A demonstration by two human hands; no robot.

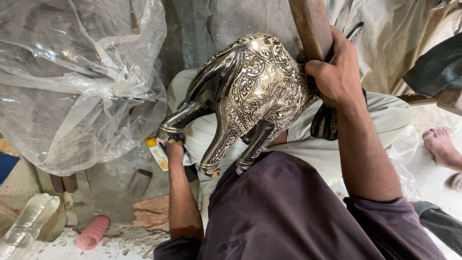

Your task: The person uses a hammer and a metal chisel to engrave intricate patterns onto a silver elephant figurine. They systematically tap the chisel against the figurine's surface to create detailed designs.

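A shiny silver metal animal figure (255, 91) with engraved floral patterns lies across my lap, its legs pointing toward me. My left hand (174, 153) sits under one of its legs at the lower left, mostly hidden by the hoof, and seems to steady it. My right hand (337, 67) is closed around a thick wooden handle (312, 26) pressed against the figure's upper right side. A thin metal tool tip (355, 32) pokes out behind that hand.
A big heap of clear plastic sheeting (72, 82) fills the left. On the dusty floor lie a small yellow-and-white tube (158, 153), a pink ribbed roll (92, 233), a clear bottle (26, 224) and wooden blocks. Another person's bare foot (442, 147) is at the right.
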